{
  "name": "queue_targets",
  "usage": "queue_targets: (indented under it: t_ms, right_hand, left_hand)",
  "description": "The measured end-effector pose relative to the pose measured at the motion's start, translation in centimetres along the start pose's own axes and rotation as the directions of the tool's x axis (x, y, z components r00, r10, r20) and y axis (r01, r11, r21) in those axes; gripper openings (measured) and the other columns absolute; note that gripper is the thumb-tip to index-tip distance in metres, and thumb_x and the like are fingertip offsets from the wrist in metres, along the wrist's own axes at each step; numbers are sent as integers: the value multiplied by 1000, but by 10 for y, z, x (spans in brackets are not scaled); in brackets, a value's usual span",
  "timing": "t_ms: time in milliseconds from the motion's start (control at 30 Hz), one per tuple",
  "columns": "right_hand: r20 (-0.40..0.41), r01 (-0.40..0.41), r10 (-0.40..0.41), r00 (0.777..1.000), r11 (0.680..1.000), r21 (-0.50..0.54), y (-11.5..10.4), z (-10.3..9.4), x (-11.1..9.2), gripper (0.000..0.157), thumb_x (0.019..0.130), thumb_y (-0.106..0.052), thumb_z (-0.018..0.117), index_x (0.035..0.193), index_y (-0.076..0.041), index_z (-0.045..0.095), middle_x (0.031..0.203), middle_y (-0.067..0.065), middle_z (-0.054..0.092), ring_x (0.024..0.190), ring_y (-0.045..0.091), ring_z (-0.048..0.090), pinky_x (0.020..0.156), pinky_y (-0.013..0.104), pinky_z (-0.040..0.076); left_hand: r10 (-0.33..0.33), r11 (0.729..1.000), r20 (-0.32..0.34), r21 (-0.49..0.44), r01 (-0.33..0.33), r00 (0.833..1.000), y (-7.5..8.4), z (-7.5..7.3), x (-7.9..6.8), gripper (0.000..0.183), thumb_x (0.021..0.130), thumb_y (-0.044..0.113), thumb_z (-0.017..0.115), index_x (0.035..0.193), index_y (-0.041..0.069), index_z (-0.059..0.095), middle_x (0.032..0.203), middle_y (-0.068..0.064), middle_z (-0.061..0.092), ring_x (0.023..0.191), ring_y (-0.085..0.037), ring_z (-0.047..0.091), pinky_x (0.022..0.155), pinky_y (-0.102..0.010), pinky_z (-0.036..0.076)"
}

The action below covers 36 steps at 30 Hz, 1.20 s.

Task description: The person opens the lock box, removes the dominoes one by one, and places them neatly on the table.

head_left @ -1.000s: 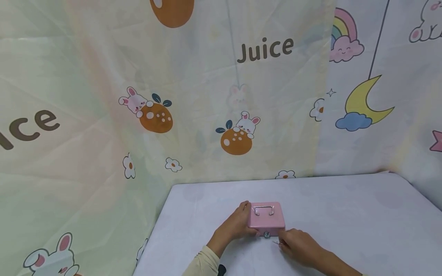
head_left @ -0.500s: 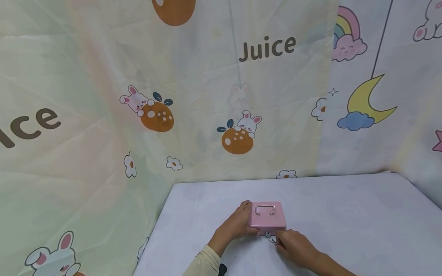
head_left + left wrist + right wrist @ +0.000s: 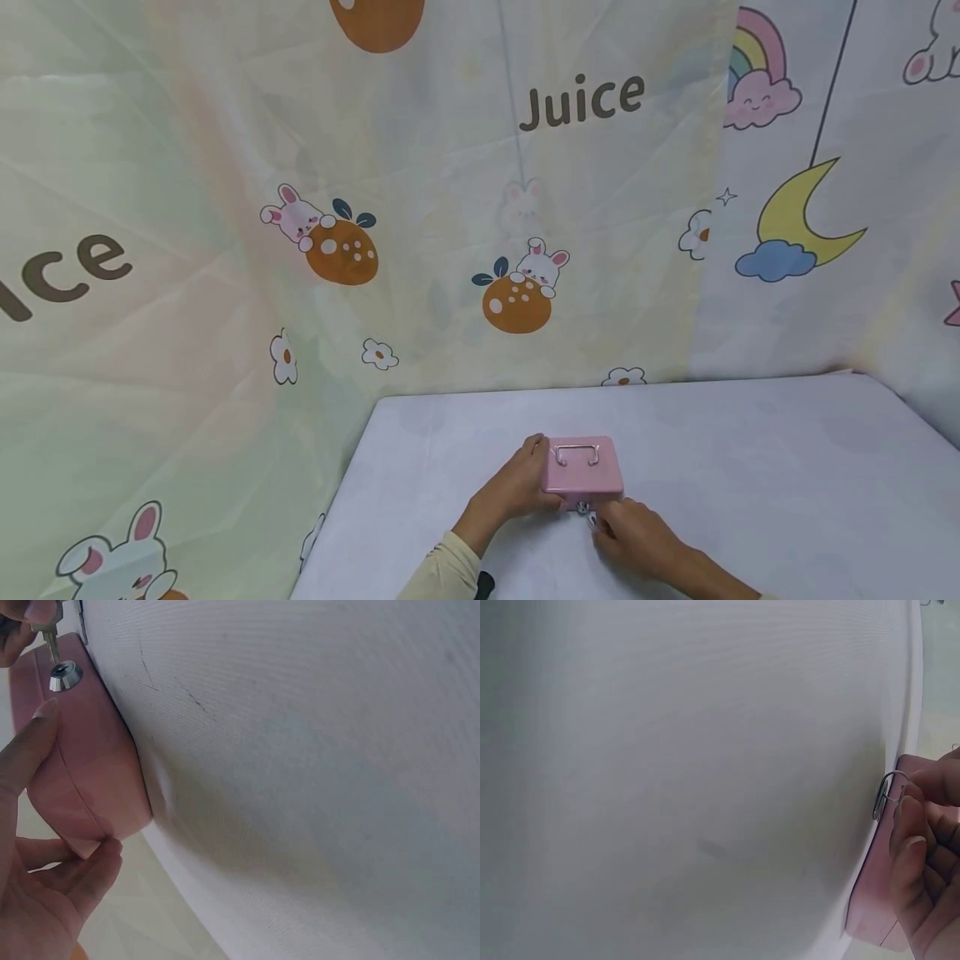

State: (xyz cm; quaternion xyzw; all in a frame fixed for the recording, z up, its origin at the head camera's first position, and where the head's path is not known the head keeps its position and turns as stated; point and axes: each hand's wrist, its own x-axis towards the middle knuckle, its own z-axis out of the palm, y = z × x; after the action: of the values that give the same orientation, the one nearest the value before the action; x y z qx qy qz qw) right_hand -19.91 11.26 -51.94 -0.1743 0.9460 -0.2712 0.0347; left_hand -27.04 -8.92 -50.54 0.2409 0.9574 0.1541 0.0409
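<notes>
A small pink cash box point(image 3: 581, 478) with a wire handle point(image 3: 577, 447) on its lid sits on the white table. My left hand point(image 3: 516, 485) grips its left side, the thumb lying along the front close to the lock. In the left wrist view the round silver lock point(image 3: 67, 676) stands out from the front face. A key point(image 3: 51, 643) is pinched in my right hand point(image 3: 639, 535), its tip right at the keyhole. From those fingers hangs a wire ring with another small metal piece point(image 3: 880, 801), seen in the right wrist view.
White cloth covers the table point(image 3: 750, 467), which ends at a printed fabric backdrop point(image 3: 435, 250). A small black object point(image 3: 485, 585) shows beside the left sleeve point(image 3: 442, 571) at the bottom edge.
My right hand has moved left along the front of the box, bringing the key to the lock. The left hand keeps its grip on the box.
</notes>
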Motion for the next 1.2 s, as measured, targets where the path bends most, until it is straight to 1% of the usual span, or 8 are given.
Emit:
queue_targets:
  t_ms: [200,433,533,633,800,900,1100,1200]
  right_hand:
    - [-45,9,-10,999,1000,-17,-2,2,2,24,84,-5,71,71,-15,53,64,-5,46,58,7,41,50,22,32]
    - [-57,-69,67,996,997,-22,-7,3,3,21,84,-4,71,73,-12,56,63,-4,46,58,9,42,51,23,33]
    - [-79,-80,76,994,996,-41,-10,4,4,21,84,-3,71,72,-12,56,63,-4,46,58,9,41,52,24,33]
    - [-92,-76,71,993,996,-47,-11,6,4,21,83,-5,74,73,-12,58,63,-4,46,58,9,41,52,24,33]
    - [-82,-77,73,994,996,-47,-15,8,6,20,83,-8,78,75,-12,60,62,-5,46,57,9,42,52,24,33]
    - [-83,-86,82,993,995,-54,-17,8,5,21,83,-9,78,73,-12,59,60,-5,46,56,9,42,52,24,33]
    - [-92,-65,60,994,997,-52,-18,8,5,20,83,-8,78,72,-10,62,57,-6,47,54,8,42,51,23,34]
    - [-93,-55,50,994,997,-54,-18,9,5,22,83,-9,78,70,-11,61,56,-6,46,53,8,41,50,22,33]
  left_hand:
    - [-9,1000,5,-8,9,1000,1,-1,0,105,76,40,87,155,3,29,158,-13,37,141,-26,45,113,-36,42]
    - [-11,1000,6,-1,11,1000,1,-2,-1,105,77,40,87,155,3,29,158,-14,37,141,-26,46,113,-35,42]
    - [-17,1000,6,6,17,1000,2,-2,-1,105,76,40,87,156,3,29,158,-13,37,141,-26,46,113,-35,43]
    - [-21,1000,7,11,21,1000,2,-2,0,105,76,41,87,155,3,30,158,-13,37,140,-26,47,113,-35,43]
    - [-21,1000,8,14,21,1000,3,-2,-1,105,77,41,87,155,2,30,158,-14,38,140,-26,47,113,-35,43]
    - [-22,1000,10,10,22,1000,3,-2,-1,104,77,41,87,155,2,30,158,-14,38,140,-26,47,113,-35,43]
    - [-22,1000,9,10,22,1000,3,-3,0,104,76,41,87,155,4,31,156,-13,39,138,-24,49,112,-34,44]
    - [-19,1000,9,11,19,1000,3,-2,0,103,76,42,87,154,4,32,156,-13,39,137,-24,51,111,-34,45]
